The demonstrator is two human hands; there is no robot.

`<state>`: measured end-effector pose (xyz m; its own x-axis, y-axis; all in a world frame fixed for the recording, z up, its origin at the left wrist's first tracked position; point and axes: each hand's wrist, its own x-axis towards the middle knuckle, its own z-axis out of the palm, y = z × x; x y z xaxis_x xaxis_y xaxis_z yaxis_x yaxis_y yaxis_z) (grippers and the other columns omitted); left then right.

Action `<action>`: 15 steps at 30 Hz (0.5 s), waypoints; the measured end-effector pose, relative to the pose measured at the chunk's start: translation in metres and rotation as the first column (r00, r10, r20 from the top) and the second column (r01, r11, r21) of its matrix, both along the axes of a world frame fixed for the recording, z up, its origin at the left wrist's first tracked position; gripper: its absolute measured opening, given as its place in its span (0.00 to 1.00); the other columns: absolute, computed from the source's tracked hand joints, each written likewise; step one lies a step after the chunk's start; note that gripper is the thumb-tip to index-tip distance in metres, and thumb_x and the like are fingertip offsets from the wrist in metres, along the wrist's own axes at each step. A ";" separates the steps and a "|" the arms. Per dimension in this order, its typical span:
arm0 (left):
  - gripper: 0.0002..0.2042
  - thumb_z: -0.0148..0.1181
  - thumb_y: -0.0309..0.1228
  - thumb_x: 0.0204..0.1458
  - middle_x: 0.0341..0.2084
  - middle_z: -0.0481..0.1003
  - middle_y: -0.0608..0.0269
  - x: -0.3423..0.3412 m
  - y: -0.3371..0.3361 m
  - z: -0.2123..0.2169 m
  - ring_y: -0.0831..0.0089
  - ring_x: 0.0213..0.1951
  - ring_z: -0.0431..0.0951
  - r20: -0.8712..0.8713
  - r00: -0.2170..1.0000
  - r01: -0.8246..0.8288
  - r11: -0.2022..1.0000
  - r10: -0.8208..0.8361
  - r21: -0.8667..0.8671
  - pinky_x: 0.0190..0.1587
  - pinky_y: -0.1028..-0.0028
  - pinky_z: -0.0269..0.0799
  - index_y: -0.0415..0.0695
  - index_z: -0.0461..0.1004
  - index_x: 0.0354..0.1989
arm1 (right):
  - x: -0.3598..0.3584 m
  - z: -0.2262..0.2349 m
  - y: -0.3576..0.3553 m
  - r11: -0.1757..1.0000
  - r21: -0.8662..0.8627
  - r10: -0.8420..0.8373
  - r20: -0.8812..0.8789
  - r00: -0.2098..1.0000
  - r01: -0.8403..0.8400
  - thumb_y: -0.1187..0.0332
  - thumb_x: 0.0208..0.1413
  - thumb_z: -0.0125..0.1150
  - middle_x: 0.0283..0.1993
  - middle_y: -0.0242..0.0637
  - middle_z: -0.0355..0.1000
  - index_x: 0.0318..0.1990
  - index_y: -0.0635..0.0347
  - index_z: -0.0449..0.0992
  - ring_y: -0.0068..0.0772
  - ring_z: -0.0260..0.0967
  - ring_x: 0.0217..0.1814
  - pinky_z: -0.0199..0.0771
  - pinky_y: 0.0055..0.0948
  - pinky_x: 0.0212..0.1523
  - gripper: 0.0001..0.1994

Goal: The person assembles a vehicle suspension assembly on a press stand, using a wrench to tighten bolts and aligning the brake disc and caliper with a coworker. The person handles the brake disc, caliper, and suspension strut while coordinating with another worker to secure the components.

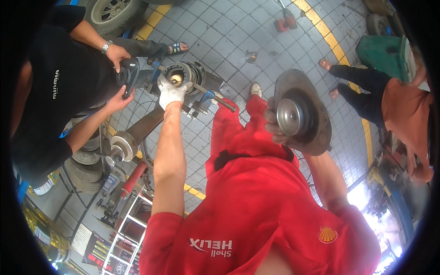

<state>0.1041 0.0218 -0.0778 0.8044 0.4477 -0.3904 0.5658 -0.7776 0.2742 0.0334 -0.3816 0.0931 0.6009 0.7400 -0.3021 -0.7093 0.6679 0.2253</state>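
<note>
My left hand (171, 93), in a white glove, is closed around a metal rod (215, 97) that crosses the top of a coil spring assembly (185, 73) clamped in a floor stand. My bare right hand (273, 127) holds up a round, dark metal mount plate (302, 114) with a shiny hub at its centre, raised to the right of my red overalls (256, 183). The two hands are well apart. A person in a black shirt (59, 87) at the left has both hands on a black part (128, 73) next to the spring.
A shock absorber (130, 140) lies below the stand. Tyres (85, 169) are stacked at the left, and a car wheel (112, 13) shows at the top. A person in an orange top (403, 110) sits at the right beside a green bin (382, 50). Grey tiled floor (229, 32) with yellow lines.
</note>
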 end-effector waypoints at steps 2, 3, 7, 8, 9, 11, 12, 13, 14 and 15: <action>0.64 0.88 0.53 0.37 0.75 0.63 0.44 -0.007 0.004 0.001 0.50 0.73 0.69 -0.008 1.000 -0.018 1.000 0.018 -0.014 0.71 0.59 0.72 0.39 0.53 0.80 | -0.004 -0.002 0.001 1.000 -0.023 0.002 0.013 1.000 -0.001 0.36 0.58 0.69 0.51 0.36 0.62 0.72 0.66 0.60 0.32 0.61 0.47 0.67 0.29 0.41 0.48; 0.64 0.88 0.53 0.38 0.75 0.64 0.44 -0.012 0.006 0.001 0.50 0.73 0.69 0.027 0.999 -0.024 1.000 0.024 -0.002 0.71 0.59 0.72 0.40 0.54 0.80 | -0.005 -0.003 0.000 1.000 -0.025 0.016 0.002 1.000 -0.016 0.36 0.58 0.69 0.51 0.36 0.62 0.72 0.66 0.60 0.32 0.61 0.47 0.67 0.30 0.41 0.48; 0.53 0.85 0.49 0.44 0.71 0.68 0.42 -0.050 0.006 -0.012 0.48 0.70 0.71 0.165 0.980 -0.108 0.994 0.111 -0.028 0.72 0.58 0.70 0.39 0.61 0.76 | -0.008 -0.011 -0.004 0.997 -0.006 0.073 0.019 0.997 -0.073 0.33 0.59 0.65 0.53 0.38 0.62 0.73 0.65 0.60 0.32 0.62 0.48 0.66 0.30 0.40 0.49; 0.50 0.84 0.48 0.46 0.70 0.69 0.41 -0.063 0.003 -0.016 0.47 0.70 0.71 0.196 0.969 -0.143 0.989 0.149 -0.045 0.72 0.58 0.70 0.38 0.64 0.75 | -0.009 -0.012 -0.003 0.997 -0.001 0.081 0.006 0.997 -0.081 0.33 0.60 0.64 0.53 0.38 0.62 0.73 0.66 0.60 0.32 0.61 0.48 0.66 0.30 0.40 0.48; 0.46 0.83 0.46 0.48 0.70 0.69 0.40 -0.076 0.001 -0.019 0.47 0.70 0.71 0.278 0.947 -0.152 0.987 0.159 -0.046 0.72 0.59 0.69 0.38 0.66 0.73 | -0.008 -0.011 -0.003 0.996 -0.005 0.089 0.021 0.996 -0.089 0.32 0.61 0.63 0.53 0.39 0.62 0.72 0.66 0.60 0.32 0.61 0.47 0.66 0.30 0.39 0.48; 0.36 0.76 0.48 0.58 0.51 0.83 0.49 -0.098 -0.005 -0.022 0.55 0.54 0.83 0.201 0.943 -0.223 0.952 0.265 -0.211 0.62 0.62 0.77 0.34 0.74 0.66 | -0.006 -0.008 -0.002 0.995 -0.024 0.102 0.076 0.992 -0.101 0.32 0.63 0.61 0.54 0.39 0.62 0.72 0.66 0.61 0.32 0.61 0.47 0.65 0.30 0.39 0.47; 0.33 0.74 0.49 0.60 0.47 0.83 0.53 -0.109 -0.010 -0.020 0.62 0.46 0.83 0.178 0.902 -0.277 0.844 0.393 -0.458 0.52 0.65 0.79 0.35 0.76 0.65 | -0.004 -0.006 -0.001 0.993 -0.030 0.115 0.105 0.988 -0.112 0.33 0.64 0.60 0.54 0.39 0.62 0.72 0.67 0.61 0.32 0.61 0.47 0.65 0.30 0.39 0.46; 0.31 0.73 0.50 0.62 0.43 0.84 0.58 -0.121 -0.019 -0.015 0.68 0.37 0.82 -0.010 0.843 -0.421 0.648 0.537 -0.635 0.43 0.69 0.81 0.36 0.77 0.64 | -0.001 -0.003 0.001 0.992 -0.036 0.127 0.134 0.983 -0.123 0.33 0.65 0.59 0.54 0.39 0.61 0.72 0.67 0.61 0.32 0.61 0.47 0.65 0.30 0.39 0.46; 0.28 0.72 0.49 0.63 0.41 0.82 0.61 -0.132 -0.024 -0.004 0.74 0.32 0.77 -0.114 0.806 -0.492 0.549 0.581 -0.676 0.35 0.72 0.75 0.38 0.79 0.61 | 0.003 -0.002 0.002 0.989 -0.035 0.147 0.151 0.978 -0.143 0.33 0.65 0.59 0.54 0.39 0.61 0.72 0.67 0.61 0.32 0.61 0.47 0.66 0.30 0.39 0.45; 0.24 0.70 0.48 0.65 0.39 0.81 0.64 -0.142 -0.031 0.010 0.79 0.27 0.72 -0.258 0.743 -0.594 0.429 0.618 -0.681 0.27 0.75 0.70 0.40 0.80 0.59 | 0.006 -0.001 0.004 0.988 -0.018 0.156 0.155 0.976 -0.155 0.33 0.65 0.59 0.54 0.39 0.61 0.72 0.68 0.61 0.32 0.60 0.47 0.66 0.30 0.40 0.46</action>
<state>-0.0377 -0.0089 -0.0682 0.4526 0.4319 -0.7801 0.7971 0.1963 0.5711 0.0395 -0.3774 0.0925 0.5188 0.8264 -0.2187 -0.8305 0.5479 0.1004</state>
